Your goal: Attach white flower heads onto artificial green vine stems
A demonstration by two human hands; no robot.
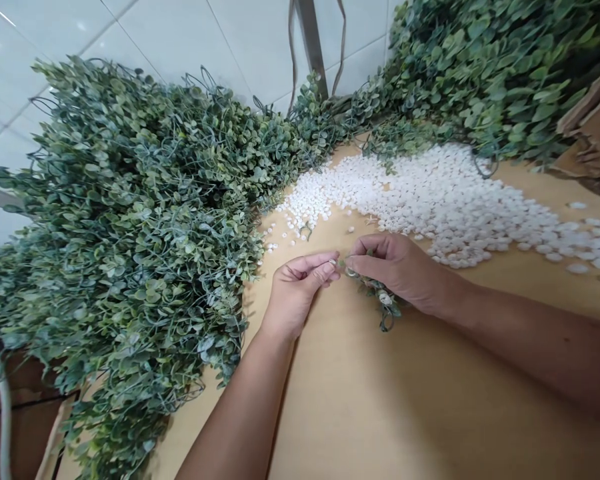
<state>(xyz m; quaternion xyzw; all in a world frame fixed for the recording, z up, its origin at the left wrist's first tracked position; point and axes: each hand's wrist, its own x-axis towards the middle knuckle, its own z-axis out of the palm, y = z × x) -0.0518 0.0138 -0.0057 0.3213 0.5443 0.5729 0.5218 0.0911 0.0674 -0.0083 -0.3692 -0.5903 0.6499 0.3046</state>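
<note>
My right hand [397,267] is closed around a short sprig of artificial greenery [384,297], its leaves and a dark wire-like loop hanging below the fingers. A pale bit shows among those leaves. Just to the left, thumb and forefinger of my left hand [297,287] are pinched together. A small white piece [333,263] shows at those fingertips, too small to make out well. The sprig's thin tip points toward the left fingertips; whether they touch, I cannot tell. Both hands are just above the tan tabletop [350,400].
Small white discs [430,193] spread across the back and right of the table. A large heap of artificial greenery [145,233] covers the left side, another [495,73] the back right. Torn cardboard [593,133] juts in at right. White tiled wall [190,40] stands behind.
</note>
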